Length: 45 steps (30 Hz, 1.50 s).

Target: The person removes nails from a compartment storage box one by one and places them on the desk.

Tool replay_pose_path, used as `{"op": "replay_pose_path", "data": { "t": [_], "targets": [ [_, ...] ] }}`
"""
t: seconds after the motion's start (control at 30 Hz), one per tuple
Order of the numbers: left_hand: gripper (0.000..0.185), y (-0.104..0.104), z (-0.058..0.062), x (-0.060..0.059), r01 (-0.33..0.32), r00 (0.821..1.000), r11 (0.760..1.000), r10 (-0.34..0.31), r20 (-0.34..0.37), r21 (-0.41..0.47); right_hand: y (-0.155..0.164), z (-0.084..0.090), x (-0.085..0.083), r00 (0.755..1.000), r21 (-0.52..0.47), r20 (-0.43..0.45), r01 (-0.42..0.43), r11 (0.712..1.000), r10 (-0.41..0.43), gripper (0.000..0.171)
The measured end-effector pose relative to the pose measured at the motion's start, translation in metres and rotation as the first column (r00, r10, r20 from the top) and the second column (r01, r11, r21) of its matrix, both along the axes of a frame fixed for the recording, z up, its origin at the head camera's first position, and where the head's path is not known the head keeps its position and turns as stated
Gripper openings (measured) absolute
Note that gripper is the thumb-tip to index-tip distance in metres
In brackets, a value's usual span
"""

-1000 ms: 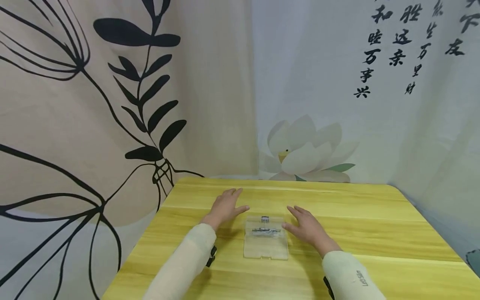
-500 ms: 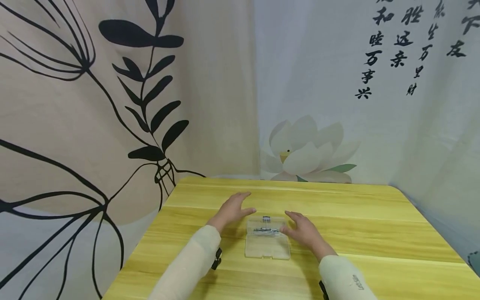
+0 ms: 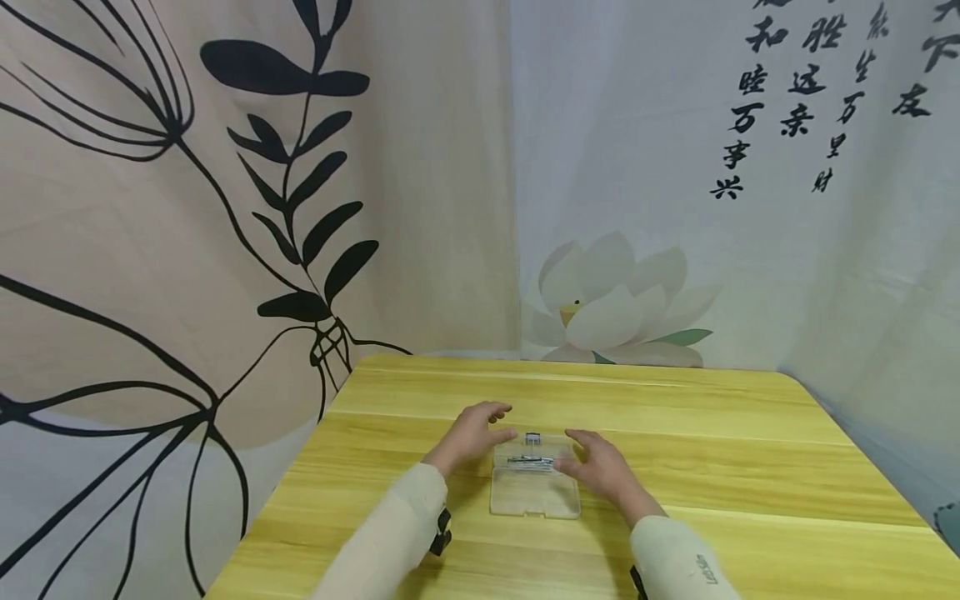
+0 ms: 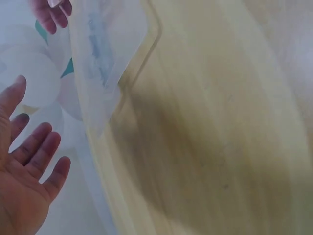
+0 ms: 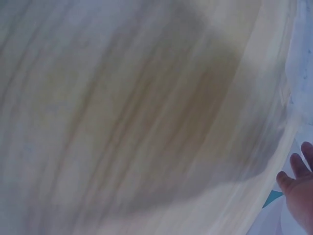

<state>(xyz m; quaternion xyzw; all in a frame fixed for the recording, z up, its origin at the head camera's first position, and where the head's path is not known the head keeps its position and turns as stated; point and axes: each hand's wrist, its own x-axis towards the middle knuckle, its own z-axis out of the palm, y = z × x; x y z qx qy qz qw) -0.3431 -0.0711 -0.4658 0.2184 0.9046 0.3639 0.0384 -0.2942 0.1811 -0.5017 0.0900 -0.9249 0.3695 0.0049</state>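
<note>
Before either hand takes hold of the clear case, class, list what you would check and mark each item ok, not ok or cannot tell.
1. Clear plastic case lies flat on the table: ok.
2. Left hand open beside the case: ok.
3. Right hand open at the case's other side: ok.
4. Hands already gripping the case: not ok.
5. Case latched shut: cannot tell.
6. Metal pieces inside the case: ok.

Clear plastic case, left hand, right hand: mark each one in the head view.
clear plastic case [image 3: 534,493], head view, on the flat lid near its front edge.
left hand [image 3: 471,432], head view, on the back of the hand.
right hand [image 3: 602,469], head view, on the back of the hand.
</note>
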Motion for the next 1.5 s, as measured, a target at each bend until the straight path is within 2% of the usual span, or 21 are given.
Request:
{"op": "replay_pose_path", "data": {
  "t": [0.33,0.5,0.73,1.0,1.5],
  "targets": [
    [0.038,0.004,-0.009,0.011,-0.008,1.0,0.999,0.008,0.013,0.05,-0.003,-0.008,0.001,1.0,-0.033,0.016,0.026,0.999,-0.026,0.06],
    [0.033,0.006,-0.014,0.011,-0.001,1.0,0.999,0.0,0.009,0.046,-0.003,-0.009,0.003,0.999,-0.032,0.022,0.029,0.999,-0.029,0.059],
    [0.026,0.01,-0.02,0.013,0.045,0.999,0.999,-0.045,-0.009,0.001,0.002,-0.012,0.007,1.0,-0.038,0.017,0.02,0.999,-0.019,0.058],
    [0.023,0.013,-0.024,0.015,0.025,1.0,1.0,-0.025,0.007,0.006,0.001,-0.019,0.006,1.0,-0.026,-0.002,0.031,0.999,-0.031,0.059],
    [0.02,0.013,-0.03,0.011,0.013,1.0,1.0,-0.013,-0.004,-0.014,-0.004,-0.016,0.013,0.998,-0.024,-0.017,0.053,0.998,-0.053,0.057]
  ]
}}
